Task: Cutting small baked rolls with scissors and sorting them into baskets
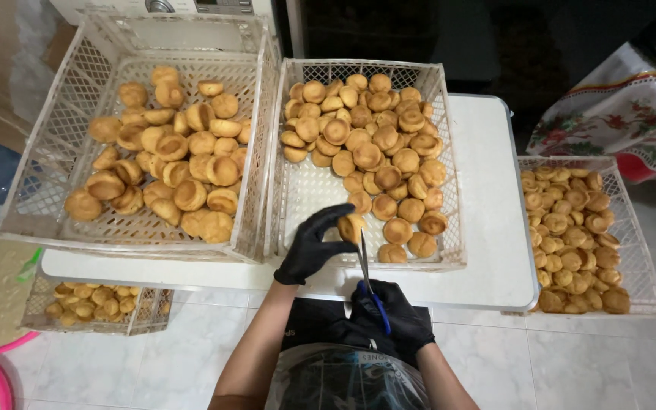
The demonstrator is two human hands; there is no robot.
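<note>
The light is bright, even and white, coming from overhead. The white table (pixel 487 228) and the floor tiles (pixel 586 364) shine without harsh glare, and shadows under the crates (pixel 267 152) are soft and short. A faint sheen sits on the clear plastic (pixel 343 380) at the bottom edge. The background at the top falls into near black. Focus is sharp throughout, with wide-angle bending at the edges.

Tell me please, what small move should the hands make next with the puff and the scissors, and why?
Probably close the scissors into the side of the pastry puff. The left hand holds the puff above the middle crate, and the blades held by the right hand already stand at its edge. Whether a cut has begun I cannot tell.
</note>
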